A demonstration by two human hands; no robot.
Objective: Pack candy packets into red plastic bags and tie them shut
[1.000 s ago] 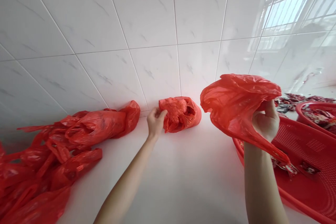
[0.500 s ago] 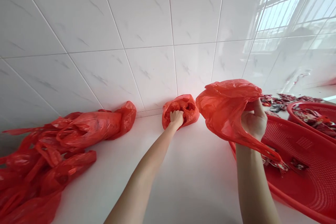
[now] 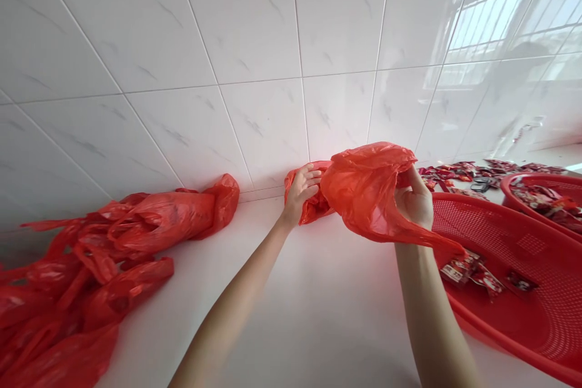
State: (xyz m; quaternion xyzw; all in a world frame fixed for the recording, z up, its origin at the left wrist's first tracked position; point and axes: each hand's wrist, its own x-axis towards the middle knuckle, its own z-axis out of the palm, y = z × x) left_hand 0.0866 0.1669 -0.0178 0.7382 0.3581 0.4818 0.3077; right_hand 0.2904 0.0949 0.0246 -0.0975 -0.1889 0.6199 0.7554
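Note:
A thin red plastic bag [image 3: 364,194] hangs spread from my right hand [image 3: 416,199], whose fingers are partly hidden inside it. One of its handles trails down past my wrist. My left hand [image 3: 304,193], fingers spread, is at the opening of a second red plastic bag [image 3: 313,212] that stands on the white surface against the tiled wall. The bag in my right hand partly covers this standing bag. Whether my left fingers touch either bag, I cannot tell.
A heap of red plastic bags [image 3: 91,279] lies at the left. To the right stands a large red perforated basket [image 3: 522,321] with several small packets [image 3: 486,280]. Behind it are another red basket [image 3: 509,194] of packets and loose packets [image 3: 459,171] along the wall.
My left hand has come out of the standing bag and its fingers have opened. My right hand has moved left with its bag, bringing it in front of the standing one.

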